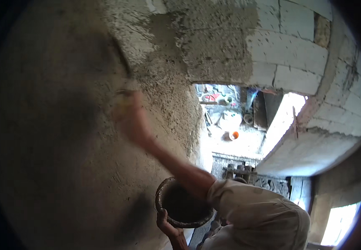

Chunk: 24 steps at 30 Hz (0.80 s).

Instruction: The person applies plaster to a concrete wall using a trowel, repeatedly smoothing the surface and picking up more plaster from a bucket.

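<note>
My right hand (132, 121), smeared by motion, is stretched up and left in front of the rough plastered wall (159, 100). It is closed round the handle of a trowel; the dark, blurred edge of the trowel (122, 56) shows just above the hand, close to the wall. Low in the view, my left hand (168, 225) grips the near left rim of a round bucket (160, 198) with a mortar-crusted edge. The bucket's inside is dark, so its contents are hard to make out. My right forearm and pale sleeve cross over its far right side.
Bare pale blocks (288, 52) meet the grey plaster at upper right. Beyond a bright opening lie an orange bucket (233, 135) and scattered gear on a lower level. A sloping pale slab (297, 154) stands to the right, and a bright window (340, 225) is at lower right.
</note>
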Motion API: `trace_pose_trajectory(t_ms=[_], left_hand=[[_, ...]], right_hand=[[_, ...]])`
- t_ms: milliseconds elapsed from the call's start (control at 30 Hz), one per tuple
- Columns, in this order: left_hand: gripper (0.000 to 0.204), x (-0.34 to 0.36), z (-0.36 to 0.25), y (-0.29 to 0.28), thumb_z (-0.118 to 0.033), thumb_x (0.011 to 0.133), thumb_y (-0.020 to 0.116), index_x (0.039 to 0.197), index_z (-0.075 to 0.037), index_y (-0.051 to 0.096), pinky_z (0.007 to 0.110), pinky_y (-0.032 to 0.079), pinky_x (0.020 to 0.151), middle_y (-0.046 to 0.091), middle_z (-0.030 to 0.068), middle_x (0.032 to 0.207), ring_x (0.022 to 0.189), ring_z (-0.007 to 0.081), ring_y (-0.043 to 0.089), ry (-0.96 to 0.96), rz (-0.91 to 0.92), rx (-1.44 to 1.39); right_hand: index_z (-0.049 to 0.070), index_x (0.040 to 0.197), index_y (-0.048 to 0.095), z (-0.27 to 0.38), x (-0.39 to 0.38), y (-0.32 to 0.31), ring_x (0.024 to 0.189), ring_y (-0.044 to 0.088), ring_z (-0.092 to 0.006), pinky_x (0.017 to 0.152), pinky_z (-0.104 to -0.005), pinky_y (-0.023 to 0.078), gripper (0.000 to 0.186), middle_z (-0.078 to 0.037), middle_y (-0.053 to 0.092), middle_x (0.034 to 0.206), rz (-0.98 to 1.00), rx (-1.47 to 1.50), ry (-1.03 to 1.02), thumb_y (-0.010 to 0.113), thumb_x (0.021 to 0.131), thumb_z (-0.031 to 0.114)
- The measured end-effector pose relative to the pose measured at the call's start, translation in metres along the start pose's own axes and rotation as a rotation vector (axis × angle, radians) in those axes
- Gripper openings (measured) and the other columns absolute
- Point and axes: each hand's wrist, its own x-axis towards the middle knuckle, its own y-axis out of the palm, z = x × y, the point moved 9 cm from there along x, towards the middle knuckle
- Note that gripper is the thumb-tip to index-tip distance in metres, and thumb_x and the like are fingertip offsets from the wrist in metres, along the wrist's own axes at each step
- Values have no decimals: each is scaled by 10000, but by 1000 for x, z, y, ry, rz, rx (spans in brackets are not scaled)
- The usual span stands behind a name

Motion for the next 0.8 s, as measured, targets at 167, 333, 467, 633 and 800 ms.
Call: trace_pose_trajectory(t_ms=[167,333,467,633,800], left_hand=[[452,-12,-14,-22,-201,871,576,1254,38,552,461,456,1003,616,169,1199,1111,326,596,8,-31,-84],[435,-26,-21,-65,-182,870,572,1249,31,560,434,464,988,622,160,1176,1091,301,603,-22,-46,-27],[422,-41,-27,-52,-133,860,575,1248,31,559,407,466,968,622,144,1162,1080,279,604,-58,65,47],[357,-53,-28,-67,-115,866,584,1187,43,588,386,493,931,645,124,1111,1008,256,633,27,126,224],[284,-70,-11,-69,-114,875,625,1115,38,618,357,491,885,639,93,1043,951,212,619,-52,153,348]], right_hand=[[55,1369,358,125,-132,1,1067,612,-277,873,-378,510,605,-213,567,1202,357,274,-173,629,918,354],[109,1390,378,50,-255,-82,1005,640,-427,841,-479,526,556,-229,626,1113,821,-101,207,589,950,374],[156,1381,399,-70,-396,-140,833,679,-389,697,-483,558,509,-200,636,1065,1074,-477,247,561,956,385],[142,1296,472,-74,-431,-120,759,679,-368,626,-483,548,405,-177,651,934,1134,-532,348,533,968,372],[108,1181,557,-150,-487,-95,639,634,-229,523,-388,510,394,-106,639,776,1159,-71,209,477,998,448]])
